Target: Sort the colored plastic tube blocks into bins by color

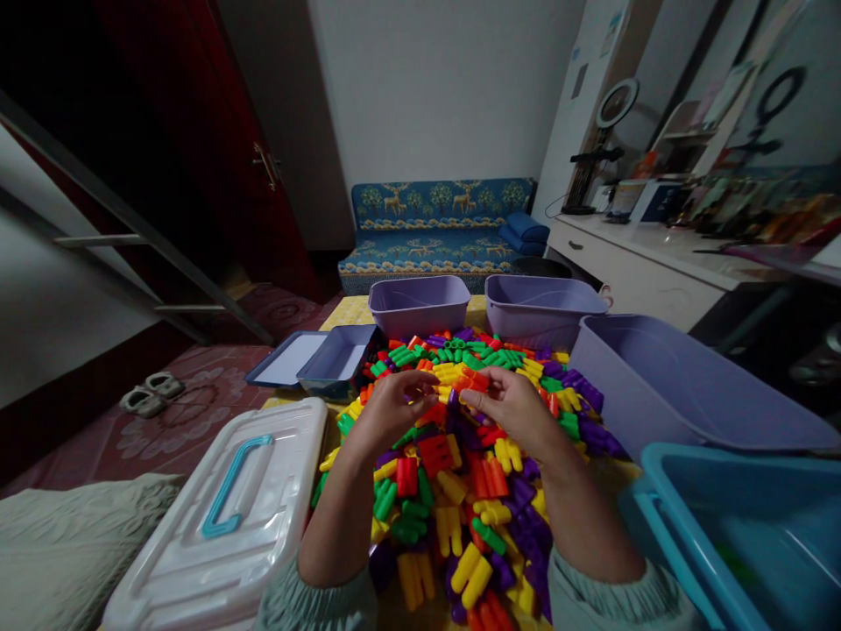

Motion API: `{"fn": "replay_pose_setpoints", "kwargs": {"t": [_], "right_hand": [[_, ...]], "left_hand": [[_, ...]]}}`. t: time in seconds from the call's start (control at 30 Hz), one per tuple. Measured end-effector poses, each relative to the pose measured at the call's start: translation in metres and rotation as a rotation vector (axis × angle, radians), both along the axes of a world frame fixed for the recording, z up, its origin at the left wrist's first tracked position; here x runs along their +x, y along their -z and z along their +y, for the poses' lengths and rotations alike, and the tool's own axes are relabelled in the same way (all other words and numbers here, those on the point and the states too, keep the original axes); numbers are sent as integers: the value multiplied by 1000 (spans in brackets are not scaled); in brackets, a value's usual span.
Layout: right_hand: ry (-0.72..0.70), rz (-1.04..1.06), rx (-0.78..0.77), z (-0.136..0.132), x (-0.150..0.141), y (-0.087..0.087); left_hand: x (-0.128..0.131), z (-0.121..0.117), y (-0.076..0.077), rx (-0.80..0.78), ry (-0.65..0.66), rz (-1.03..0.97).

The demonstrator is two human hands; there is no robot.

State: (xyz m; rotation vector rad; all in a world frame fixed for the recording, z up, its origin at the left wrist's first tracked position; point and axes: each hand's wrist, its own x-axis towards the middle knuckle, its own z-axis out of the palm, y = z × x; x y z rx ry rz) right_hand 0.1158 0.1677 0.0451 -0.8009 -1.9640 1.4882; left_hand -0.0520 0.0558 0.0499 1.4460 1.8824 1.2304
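Note:
Both hands are over a large pile of plastic building pieces (450, 486) in red, orange, yellow, green and purple, shaped like short joined tubes. My right hand (512, 407) pinches an orange plastic building piece (470, 379) between thumb and fingers. Facing it, my left hand (399, 405) has its fingers curved and the thumb apart from them, close to some yellow pieces (447, 375). I see nothing clearly gripped in the left hand.
Purple bins (420, 304) (545, 307) (657, 394) line the back and right. A blue tub (683, 491) stands front right. At left are a white lid with a blue handle (263, 491) and a dark open box (335, 359). A patterned sofa (434, 245) is beyond.

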Motion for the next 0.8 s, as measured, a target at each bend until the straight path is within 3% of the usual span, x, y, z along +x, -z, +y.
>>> {"fn": "replay_pose_setpoints", "kwargs": {"t": [0.13,0.4,0.5,0.6,0.7,0.8], "right_hand": [[107,-36,159,8,7,-1],[140,-172,288,7,-3,14],[145,-141,224,5,-8,17],[113,-66,111,0,-13,14],[92,17,30,-6,-17,9],[120,97,-32,-7,-18,6]], "left_hand": [[-2,-12,-6,-150,-41,423],[9,7,19,-186,-50,532],[7,15,23,-66,-141,419],[6,25,21,40,-197,128],[6,38,16,48,-57,-262],[7,56,11,58,87,-472]]}}
